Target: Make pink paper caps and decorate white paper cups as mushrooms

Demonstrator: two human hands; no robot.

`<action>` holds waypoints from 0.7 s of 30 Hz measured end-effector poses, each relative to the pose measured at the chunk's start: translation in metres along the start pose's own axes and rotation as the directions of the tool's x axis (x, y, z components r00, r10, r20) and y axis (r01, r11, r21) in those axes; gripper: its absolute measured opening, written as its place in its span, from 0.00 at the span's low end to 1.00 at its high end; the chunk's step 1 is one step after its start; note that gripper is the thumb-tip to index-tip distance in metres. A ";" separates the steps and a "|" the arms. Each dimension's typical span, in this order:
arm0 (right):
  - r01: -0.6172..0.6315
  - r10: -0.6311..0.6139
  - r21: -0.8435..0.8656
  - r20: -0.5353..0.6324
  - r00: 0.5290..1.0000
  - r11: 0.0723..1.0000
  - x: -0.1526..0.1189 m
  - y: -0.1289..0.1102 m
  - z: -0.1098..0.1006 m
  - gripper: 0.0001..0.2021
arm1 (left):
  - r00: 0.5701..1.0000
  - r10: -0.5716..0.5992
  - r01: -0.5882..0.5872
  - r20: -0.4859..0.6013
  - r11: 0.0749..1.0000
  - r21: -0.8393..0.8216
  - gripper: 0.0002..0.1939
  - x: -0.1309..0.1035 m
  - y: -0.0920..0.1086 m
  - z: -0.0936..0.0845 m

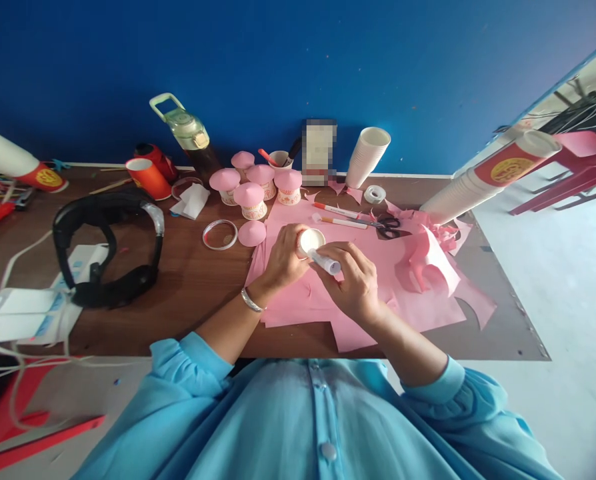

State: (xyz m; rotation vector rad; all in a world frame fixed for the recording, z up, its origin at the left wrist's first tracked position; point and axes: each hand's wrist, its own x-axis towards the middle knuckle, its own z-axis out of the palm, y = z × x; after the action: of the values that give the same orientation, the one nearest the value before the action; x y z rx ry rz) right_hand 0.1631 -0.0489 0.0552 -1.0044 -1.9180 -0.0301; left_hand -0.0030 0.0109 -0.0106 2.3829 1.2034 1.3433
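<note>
My left hand [289,257] is closed round a small paper cup [311,241], its round pale end facing up. In my right hand [354,275] is a white glue stick [328,263], its tip at the cup's rim. Pink paper sheets [298,303] lie beneath both hands. To the left of the cup, a loose pink paper cone [252,233] rests on the table. Behind it stand several small cups topped with pink cones, one cone-topped cup [251,201] nearest me.
Scissors [389,227] and pens [335,210] lie beyond my hands. A tape roll [220,235], black headset [109,250] and bottle [191,137] are left. Cup stacks stand behind, a white stack [369,157] among them; a tall stack [488,177] leans right. Paper scraps [431,257] lie right.
</note>
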 end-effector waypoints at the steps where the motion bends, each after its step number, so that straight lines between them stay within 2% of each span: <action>1: 0.001 -0.001 -0.005 -0.001 1.000 1.000 0.001 0.000 0.001 0.07 | 1.000 0.000 0.000 0.001 1.000 0.006 0.20 0.000 0.001 -0.001; 10: 0.024 -0.025 0.035 0.048 0.999 0.999 -0.007 -0.003 0.006 0.08 | 0.999 -0.028 0.027 0.018 0.999 0.020 0.18 0.000 0.002 -0.002; 16: 0.014 -0.014 0.039 -0.015 1.000 0.999 0.003 0.000 0.004 0.09 | 1.000 -0.022 0.022 0.007 1.000 0.003 0.18 0.002 0.003 -0.002; 21: 0.033 -0.033 0.044 0.018 0.999 0.999 0.003 0.000 0.008 0.08 | 1.000 -0.012 0.012 0.016 1.000 -0.022 0.16 0.002 0.005 -0.003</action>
State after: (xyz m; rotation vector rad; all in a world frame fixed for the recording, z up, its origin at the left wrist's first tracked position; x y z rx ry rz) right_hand 0.1566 -0.0438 0.0527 -0.9470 -1.9440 0.0019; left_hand -0.0024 0.0080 -0.0051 2.3632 1.1908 1.3246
